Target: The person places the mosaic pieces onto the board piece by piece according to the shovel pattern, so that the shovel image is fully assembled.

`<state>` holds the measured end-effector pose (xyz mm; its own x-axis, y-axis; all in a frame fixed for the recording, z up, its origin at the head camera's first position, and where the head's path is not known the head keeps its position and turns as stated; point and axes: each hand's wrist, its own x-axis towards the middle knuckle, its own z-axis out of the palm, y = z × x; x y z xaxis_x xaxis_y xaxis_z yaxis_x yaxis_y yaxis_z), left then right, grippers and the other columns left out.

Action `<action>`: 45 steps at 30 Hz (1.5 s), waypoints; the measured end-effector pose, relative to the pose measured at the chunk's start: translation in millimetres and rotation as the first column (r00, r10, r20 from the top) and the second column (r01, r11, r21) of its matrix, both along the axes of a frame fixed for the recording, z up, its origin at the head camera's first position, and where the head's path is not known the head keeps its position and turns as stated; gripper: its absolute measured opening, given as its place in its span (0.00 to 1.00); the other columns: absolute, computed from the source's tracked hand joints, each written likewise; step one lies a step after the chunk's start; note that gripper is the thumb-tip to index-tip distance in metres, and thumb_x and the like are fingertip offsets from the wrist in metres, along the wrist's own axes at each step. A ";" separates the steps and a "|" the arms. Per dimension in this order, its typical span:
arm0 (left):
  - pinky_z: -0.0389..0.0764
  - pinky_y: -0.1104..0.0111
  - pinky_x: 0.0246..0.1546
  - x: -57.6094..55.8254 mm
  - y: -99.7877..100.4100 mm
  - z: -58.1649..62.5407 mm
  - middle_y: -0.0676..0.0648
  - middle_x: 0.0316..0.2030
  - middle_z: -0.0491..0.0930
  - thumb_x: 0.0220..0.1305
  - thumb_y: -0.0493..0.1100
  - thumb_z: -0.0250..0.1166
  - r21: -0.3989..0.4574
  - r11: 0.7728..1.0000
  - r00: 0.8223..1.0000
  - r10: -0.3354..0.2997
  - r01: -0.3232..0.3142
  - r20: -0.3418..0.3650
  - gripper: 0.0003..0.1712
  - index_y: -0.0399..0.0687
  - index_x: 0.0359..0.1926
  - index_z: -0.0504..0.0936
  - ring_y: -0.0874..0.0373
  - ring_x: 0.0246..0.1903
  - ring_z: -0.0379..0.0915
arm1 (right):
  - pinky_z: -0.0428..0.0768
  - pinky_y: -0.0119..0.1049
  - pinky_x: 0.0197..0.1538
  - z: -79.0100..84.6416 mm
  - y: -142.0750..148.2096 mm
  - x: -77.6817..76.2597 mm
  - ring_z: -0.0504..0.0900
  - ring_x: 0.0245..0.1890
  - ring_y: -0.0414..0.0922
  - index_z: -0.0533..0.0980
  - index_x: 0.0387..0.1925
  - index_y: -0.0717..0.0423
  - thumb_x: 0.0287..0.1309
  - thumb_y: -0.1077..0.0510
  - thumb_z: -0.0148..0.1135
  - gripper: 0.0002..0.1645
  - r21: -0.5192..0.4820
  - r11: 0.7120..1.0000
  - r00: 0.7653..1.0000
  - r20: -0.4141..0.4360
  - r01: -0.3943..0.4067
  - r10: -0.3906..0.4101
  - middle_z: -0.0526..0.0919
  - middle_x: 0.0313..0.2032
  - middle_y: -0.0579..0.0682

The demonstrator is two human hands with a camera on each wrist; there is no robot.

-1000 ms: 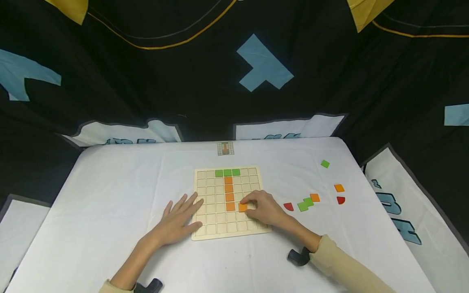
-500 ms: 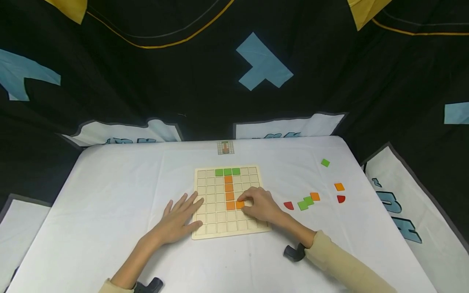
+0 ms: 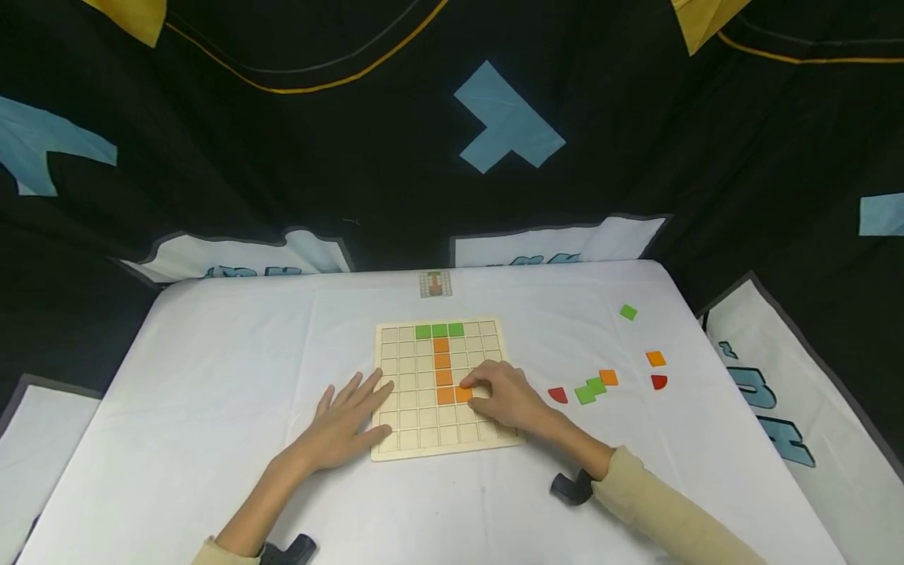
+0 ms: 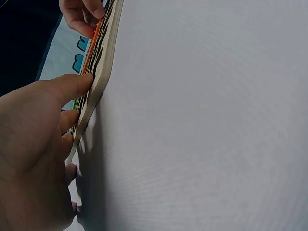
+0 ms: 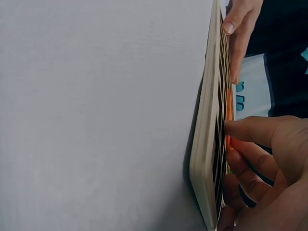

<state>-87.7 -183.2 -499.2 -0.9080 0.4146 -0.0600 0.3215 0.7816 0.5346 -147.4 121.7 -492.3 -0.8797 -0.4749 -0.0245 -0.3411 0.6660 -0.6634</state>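
Observation:
A wooden grid board [image 3: 417, 439] lies on the white table. Three green square tiles [image 3: 439, 330] form a row near its far edge, and a column of orange square tiles [image 3: 442, 361] runs down from the middle one. Thumb and index finger of my right hand [image 3: 510, 399] pinch an orange tile [image 3: 463, 394] at the right of the column's lowest tile. My left hand [image 3: 339, 431] rests with spread, straight fingers on the board's left edge. In the left wrist view its thumb [image 4: 77, 87] touches the board's rim [image 4: 108, 62].
Right of the board lie loose pieces: red rounded ones [image 3: 557, 395], green squares [image 3: 585, 394] and orange squares [image 3: 609, 377]. A green square [image 3: 628, 312] lies farther back. A small pattern card [image 3: 435, 284] sits beyond the board, before a black curtain [image 3: 395, 173].
My right hand has moved slightly left with the orange tile, which now sits against the column's lowest tile. The left hand has stayed in place.

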 end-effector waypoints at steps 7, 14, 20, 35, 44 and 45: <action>0.32 0.33 0.66 1.2 1.2 1.9 0.40 0.77 0.50 0.71 0.56 0.59 0.010 1.000 1.000 0.004 -0.004 0.003 0.38 0.46 0.75 0.63 0.35 0.75 0.39 | 0.69 0.52 0.56 4.6 17.0 -0.8 0.76 0.50 0.49 0.86 0.42 0.48 0.52 0.62 0.72 0.14 -0.022 0.999 0.999 -0.020 0.033 -0.034 0.84 0.46 0.42; 0.32 0.33 0.66 1.0 1.0 2.3 0.40 0.77 0.50 0.71 0.56 0.59 0.008 1.000 1.000 0.001 -0.001 0.004 0.38 0.46 0.75 0.62 0.35 0.75 0.39 | 0.74 0.49 0.58 13.2 56.2 -3.1 0.78 0.53 0.49 0.85 0.44 0.53 0.54 0.63 0.72 0.14 -0.086 0.990 0.992 -0.049 0.114 -0.119 0.84 0.45 0.44; 0.32 0.33 0.66 0.4 0.6 1.3 0.40 0.77 0.50 0.71 0.56 0.59 0.008 1.000 1.000 0.001 -0.001 -0.001 0.38 0.46 0.75 0.62 0.35 0.75 0.39 | 0.77 0.53 0.55 19.0 96.7 -1.9 0.79 0.52 0.52 0.84 0.47 0.55 0.57 0.65 0.70 0.14 -0.078 0.973 0.975 -0.026 0.216 -0.219 0.84 0.48 0.49; 0.33 0.33 0.66 1.7 -0.1 -0.4 0.41 0.77 0.50 0.71 0.56 0.59 0.003 1.000 1.000 0.006 -0.006 -0.002 0.38 0.47 0.75 0.63 0.35 0.75 0.39 | 0.74 0.57 0.59 10.9 177.5 9.3 0.75 0.56 0.58 0.79 0.57 0.62 0.60 0.68 0.65 0.23 -0.011 0.954 0.954 0.020 0.299 -0.298 0.78 0.57 0.60; 0.33 0.33 0.66 0.3 0.6 0.3 0.40 0.77 0.50 0.71 0.56 0.59 0.001 1.000 1.000 0.000 0.000 -0.002 0.38 0.46 0.75 0.62 0.35 0.75 0.39 | 0.71 0.59 0.61 1.9 190.4 10.3 0.73 0.60 0.61 0.78 0.58 0.62 0.60 0.71 0.64 0.23 -0.008 0.948 0.948 0.042 0.317 -0.317 0.76 0.58 0.63; 0.33 0.33 0.66 0.1 0.5 0.1 0.41 0.77 0.50 0.71 0.56 0.59 0.000 1.000 1.000 0.001 -0.001 -0.002 0.38 0.47 0.75 0.62 0.35 0.75 0.39 | 0.72 0.59 0.61 1.8 190.4 10.1 0.73 0.59 0.61 0.78 0.58 0.62 0.60 0.71 0.64 0.23 -0.006 0.948 0.947 0.040 0.319 -0.319 0.76 0.58 0.63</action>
<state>-87.6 -182.7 -499.1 -0.9084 0.4141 -0.0578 0.3223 0.7815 0.5342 -137.3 312.1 -490.4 -0.9838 -0.1701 -0.0566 -0.0867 0.7280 -0.6801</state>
